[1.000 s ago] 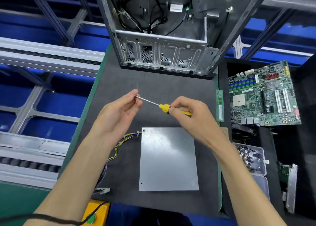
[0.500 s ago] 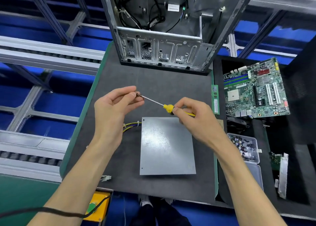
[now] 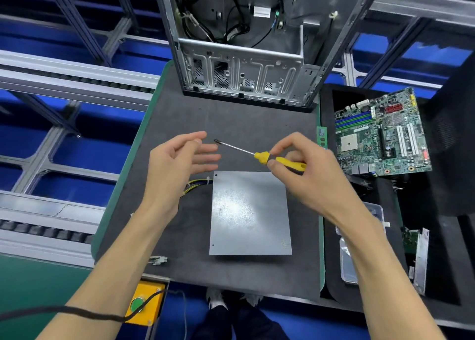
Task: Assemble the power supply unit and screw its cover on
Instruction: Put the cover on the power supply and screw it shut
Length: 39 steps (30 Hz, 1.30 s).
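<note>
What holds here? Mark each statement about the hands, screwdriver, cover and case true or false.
1. The right hand grips the yellow-handled screwdriver. True.
2. The left hand pinches the screwdriver's tip. False: it is open, apart from the tip.
3. The flat grey metal cover lies on the dark mat. True.
4. The green motherboard sits inside the open metal computer case. False: it lies right of the mat.
</note>
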{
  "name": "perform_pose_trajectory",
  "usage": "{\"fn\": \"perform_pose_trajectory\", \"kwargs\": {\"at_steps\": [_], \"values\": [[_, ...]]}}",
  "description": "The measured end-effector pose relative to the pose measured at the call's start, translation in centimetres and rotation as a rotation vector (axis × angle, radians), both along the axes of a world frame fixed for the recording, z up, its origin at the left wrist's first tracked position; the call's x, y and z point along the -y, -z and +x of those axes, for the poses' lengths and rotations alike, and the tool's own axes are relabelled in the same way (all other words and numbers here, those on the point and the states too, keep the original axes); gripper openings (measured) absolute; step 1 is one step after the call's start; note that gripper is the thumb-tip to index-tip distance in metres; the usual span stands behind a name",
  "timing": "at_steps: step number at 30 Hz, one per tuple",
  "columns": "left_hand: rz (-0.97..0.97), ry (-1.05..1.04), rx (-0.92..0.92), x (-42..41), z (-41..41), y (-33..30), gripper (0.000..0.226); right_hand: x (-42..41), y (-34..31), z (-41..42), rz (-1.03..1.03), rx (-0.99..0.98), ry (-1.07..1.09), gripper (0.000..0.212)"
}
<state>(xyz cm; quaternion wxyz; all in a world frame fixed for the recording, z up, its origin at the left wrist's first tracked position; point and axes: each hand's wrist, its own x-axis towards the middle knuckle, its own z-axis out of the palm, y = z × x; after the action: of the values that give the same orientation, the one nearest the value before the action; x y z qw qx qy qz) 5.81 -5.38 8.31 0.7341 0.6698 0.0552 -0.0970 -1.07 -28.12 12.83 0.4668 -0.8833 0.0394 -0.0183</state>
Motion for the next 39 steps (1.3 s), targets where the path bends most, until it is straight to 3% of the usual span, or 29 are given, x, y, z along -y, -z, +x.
{"fn": "perform_pose_trajectory", "kwargs": {"at_steps": [2, 4, 7, 10, 18, 21, 30, 39], "values": [[0.253, -0.009, 0.037, -0.6, -0.3, 1.3, 0.018, 0.5, -0.9, 0.1, -0.003, 0.027, -0.007, 0.012], [0.496, 0.081, 0.041, -1.1, -1.1, 2.6, 0.030, 0.8, -1.9, 0.5, -0.001, 0.056, -0.009, 0.011], [0.642, 0.227, 0.038, -0.7, -2.2, 3.4, 0.049, 0.5, -3.1, 1.2, -0.017, 0.048, -0.018, 0.009], [0.744, 0.308, 0.095, -0.1, -2.4, 3.4, 0.035, 0.0, -3.7, 1.9, -0.032, 0.026, -0.040, 0.009], [0.733, 0.328, 0.079, -0.7, -1.7, 3.9, 0.028, -2.5, -2.9, 3.1, -0.065, -0.041, -0.087, 0.008], [0.773, 0.328, 0.065, -0.7, -1.7, 4.1, 0.040, -2.8, -2.8, 3.6, -0.116, -0.058, -0.107, 0.008], [0.777, 0.329, 0.109, -0.7, -1.6, 4.1, 0.036, -3.0, -2.1, 4.3, -0.173, -0.082, -0.137, 0.010], [0.756, 0.357, 0.108, -0.8, -1.3, 4.0, 0.031, -3.8, -1.7, 5.3, -0.261, -0.033, -0.155, 0.013]]}}
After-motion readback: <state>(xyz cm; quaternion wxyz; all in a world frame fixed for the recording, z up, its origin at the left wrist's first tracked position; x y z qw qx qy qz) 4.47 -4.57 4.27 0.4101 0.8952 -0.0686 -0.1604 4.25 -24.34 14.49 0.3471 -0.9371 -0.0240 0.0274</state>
